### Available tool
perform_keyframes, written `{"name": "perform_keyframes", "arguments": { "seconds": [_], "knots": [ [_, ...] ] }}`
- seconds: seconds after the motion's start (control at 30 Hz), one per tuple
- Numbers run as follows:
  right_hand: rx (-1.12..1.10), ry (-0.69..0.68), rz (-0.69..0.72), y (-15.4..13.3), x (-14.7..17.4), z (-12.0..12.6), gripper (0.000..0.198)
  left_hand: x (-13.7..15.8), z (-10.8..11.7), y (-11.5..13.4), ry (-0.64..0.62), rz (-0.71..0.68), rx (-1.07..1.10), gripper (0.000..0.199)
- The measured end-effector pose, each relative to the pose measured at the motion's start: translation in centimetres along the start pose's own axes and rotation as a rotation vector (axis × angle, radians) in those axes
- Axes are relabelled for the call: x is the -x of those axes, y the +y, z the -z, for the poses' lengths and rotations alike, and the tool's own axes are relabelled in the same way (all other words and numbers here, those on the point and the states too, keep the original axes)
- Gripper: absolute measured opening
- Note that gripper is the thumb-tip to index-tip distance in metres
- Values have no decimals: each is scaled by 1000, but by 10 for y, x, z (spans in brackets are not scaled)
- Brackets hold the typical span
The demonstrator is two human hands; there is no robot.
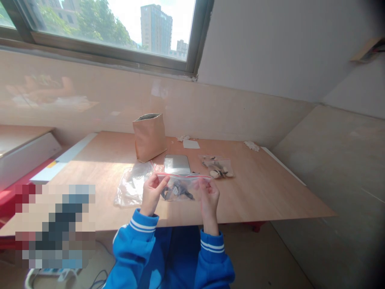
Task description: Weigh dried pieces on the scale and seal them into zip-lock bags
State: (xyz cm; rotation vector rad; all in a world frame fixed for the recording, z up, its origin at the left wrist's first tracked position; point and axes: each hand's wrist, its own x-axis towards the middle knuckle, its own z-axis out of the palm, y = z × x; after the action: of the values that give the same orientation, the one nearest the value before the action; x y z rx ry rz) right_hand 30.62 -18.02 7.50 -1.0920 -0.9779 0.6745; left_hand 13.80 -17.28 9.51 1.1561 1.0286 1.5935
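Observation:
I hold a small clear zip bag (180, 188) with dark items inside, just above the near edge of the wooden tabletop (255, 192). My left hand (152, 193) pinches its left end at the red zip strip, and my right hand (209, 197) pinches the right end. Both sleeves are blue with white stripes. A second clear bag (218, 166) holding pale and dark small pieces lies flat behind my right hand. More empty clear bags (132, 184) lie to the left of my left hand.
A brown paper bag (149, 136) stands upright at the back of the table. A phone (177, 163) lies screen up behind the held bag. White scraps (191, 143) lie near the tiled wall, and another scrap (252, 145) to the right. A white board (64, 157) borders the left side.

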Motion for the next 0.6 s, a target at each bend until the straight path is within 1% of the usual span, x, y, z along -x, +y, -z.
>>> {"name": "perform_keyframes", "arguments": {
  "seconds": [0.17,0.27,0.37,0.5,0.6],
  "knots": [
    [-41,16,1,-3,-1,2,27,-1,7,-4,10,-52,-31,26],
    [-39,30,6,-3,-1,1,26,-1,12,-6,16,-106,-68,22],
    [-34,45,13,-3,0,-1,27,0,13,-6,28,-129,-80,21],
    [-38,27,8,-2,1,-4,29,1,9,-4,69,-88,-46,26],
    [-34,-35,10,-1,2,-6,29,1,5,-2,60,-35,-2,29]
  ]
}}
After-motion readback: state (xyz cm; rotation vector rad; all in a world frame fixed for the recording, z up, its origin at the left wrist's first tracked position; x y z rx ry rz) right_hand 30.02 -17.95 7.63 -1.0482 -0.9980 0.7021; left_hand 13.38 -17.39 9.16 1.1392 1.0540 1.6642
